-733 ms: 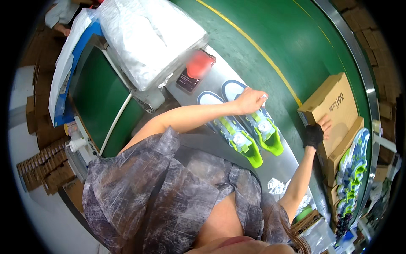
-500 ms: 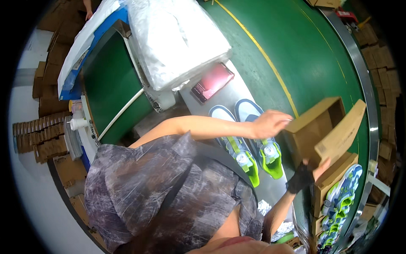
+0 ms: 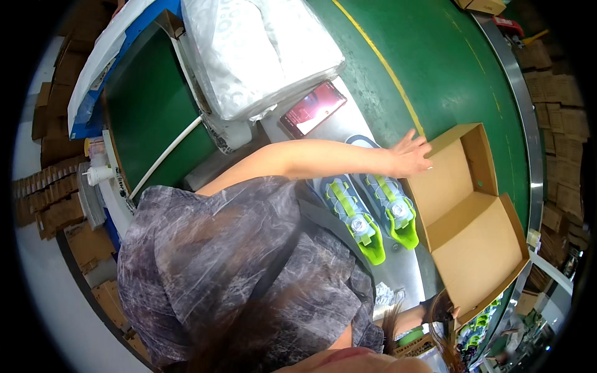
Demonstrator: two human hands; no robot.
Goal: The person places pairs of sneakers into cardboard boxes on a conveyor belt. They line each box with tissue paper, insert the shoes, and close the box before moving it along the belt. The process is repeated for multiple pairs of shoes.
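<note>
An opened brown cardboard shoebox (image 3: 448, 180) lies tilted to the right, its hinged lid (image 3: 479, 255) swung wide toward the lower right. My left hand (image 3: 409, 155) is at the box's near rim, fingers apart and slightly bent; whether they touch the cardboard is hard to tell. Down at the lid's lower edge, my right hand (image 3: 444, 309), in a black fingerless glove, grips the lid, partly covered by strands of hair. Two blue-grey sneakers (image 3: 351, 214) with lime-green linings and straps lie side by side on the metal bench (image 3: 407, 267), partly under my left forearm.
A phone (image 3: 314, 109) with a lit screen lies on the bench beside a big plastic-wrapped white bundle (image 3: 261, 56). More green-and-blue shoes (image 3: 479, 329) show beyond the lid. Crumpled clear wrapping (image 3: 388, 295) sits near my right arm. Stacked cartons (image 3: 563, 130) line the far right.
The lid has swung open, so the box's inside now shows. My right hand has moved down with the lid's edge, and my left fingers have spread from a pinch.
</note>
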